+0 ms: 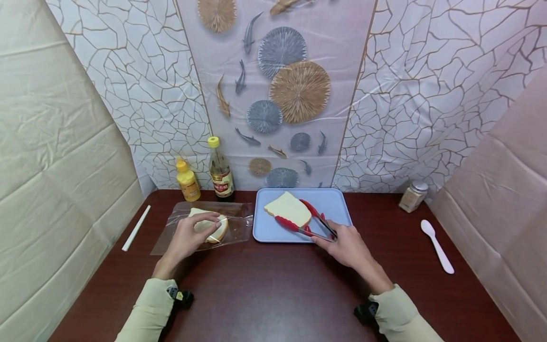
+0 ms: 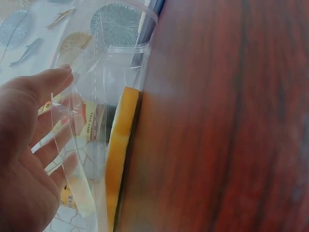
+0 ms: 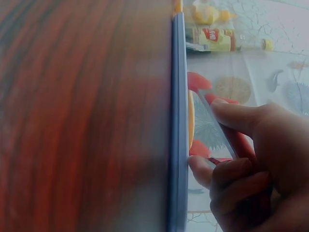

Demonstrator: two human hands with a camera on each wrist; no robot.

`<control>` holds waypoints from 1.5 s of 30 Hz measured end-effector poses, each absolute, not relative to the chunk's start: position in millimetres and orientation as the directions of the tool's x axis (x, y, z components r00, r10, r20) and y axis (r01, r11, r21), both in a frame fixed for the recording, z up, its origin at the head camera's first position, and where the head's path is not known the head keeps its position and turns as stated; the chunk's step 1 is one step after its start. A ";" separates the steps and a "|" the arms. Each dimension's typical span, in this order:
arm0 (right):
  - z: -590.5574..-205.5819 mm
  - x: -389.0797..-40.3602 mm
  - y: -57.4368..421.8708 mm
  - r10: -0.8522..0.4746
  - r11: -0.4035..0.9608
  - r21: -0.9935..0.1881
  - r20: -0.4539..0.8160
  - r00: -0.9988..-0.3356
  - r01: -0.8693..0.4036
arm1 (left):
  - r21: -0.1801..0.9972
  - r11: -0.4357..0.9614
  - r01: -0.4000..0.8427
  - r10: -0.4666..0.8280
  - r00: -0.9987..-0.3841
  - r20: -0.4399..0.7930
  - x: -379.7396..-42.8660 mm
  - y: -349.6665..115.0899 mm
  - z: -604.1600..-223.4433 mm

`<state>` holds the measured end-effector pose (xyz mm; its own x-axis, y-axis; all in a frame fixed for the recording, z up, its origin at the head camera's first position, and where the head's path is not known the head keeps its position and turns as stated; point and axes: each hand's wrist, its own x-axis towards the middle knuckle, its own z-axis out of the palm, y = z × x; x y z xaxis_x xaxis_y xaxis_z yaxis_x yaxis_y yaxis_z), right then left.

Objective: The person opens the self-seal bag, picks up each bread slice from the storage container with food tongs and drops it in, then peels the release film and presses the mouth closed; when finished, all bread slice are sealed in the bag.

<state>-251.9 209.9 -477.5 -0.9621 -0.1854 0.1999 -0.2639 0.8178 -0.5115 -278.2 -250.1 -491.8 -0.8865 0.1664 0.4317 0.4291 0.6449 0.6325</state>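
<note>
On the left, a slice of bread (image 1: 220,231) lies inside a clear plastic bag (image 1: 241,222). My left hand (image 1: 192,233) is over it, thumb and fingers pinching the film, which rises in a fold in the left wrist view. A second bread slice (image 1: 287,208) sits on a light blue tray (image 1: 260,228). My right hand (image 1: 346,244) holds metal tongs with red tips (image 1: 288,223). The tong arms are spread, one tip on each side of that slice; whether they press on it I cannot tell.
Behind the bag stand a yellow squeeze bottle (image 1: 188,183) and a dark sauce bottle (image 1: 221,175). A white stick (image 1: 136,228) lies at the left edge. To the right are a small seasoning jar (image 1: 413,196) and a white spoon (image 1: 438,247). Patterned cloth hangs behind the table.
</note>
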 end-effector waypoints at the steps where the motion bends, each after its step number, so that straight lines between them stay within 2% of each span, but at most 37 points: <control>1: -477.7 -252.4 209.9 -0.186 0.816 -0.514 0.198 -0.962 -0.264 | 0.634 0.646 0.425 0.167 -0.890 0.425 -278.0 -250.0 -492.1; 13: -471.6 -247.6 202.3 -0.245 0.787 -0.527 0.211 -0.946 -0.321 | 0.638 0.655 0.406 0.209 -0.908 0.363 -278.2 -252.0 -493.0; 23: -462.4 -237.8 189.6 -0.331 0.797 -0.451 0.231 -0.915 -0.402 | 0.639 0.648 0.415 0.202 -0.902 0.380 -276.7 -250.0 -491.6; 34: -462.7 -232.1 178.5 -0.414 0.742 -0.474 0.234 -0.880 -0.475 | 0.642 0.641 0.421 0.216 -0.901 0.375 -277.4 -251.4 -493.7; 45: -467.3 -245.2 162.2 -0.454 0.694 -0.555 0.154 -0.877 -0.457 | 0.656 0.624 0.424 0.234 -0.903 0.361 -277.1 -252.0 -492.9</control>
<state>-245.2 162.2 -467.3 -0.8773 -0.4544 0.1544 -0.4575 0.6945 -0.5553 -277.1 -252.0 -492.9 -0.9027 0.2340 0.3610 0.4242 0.6243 0.6560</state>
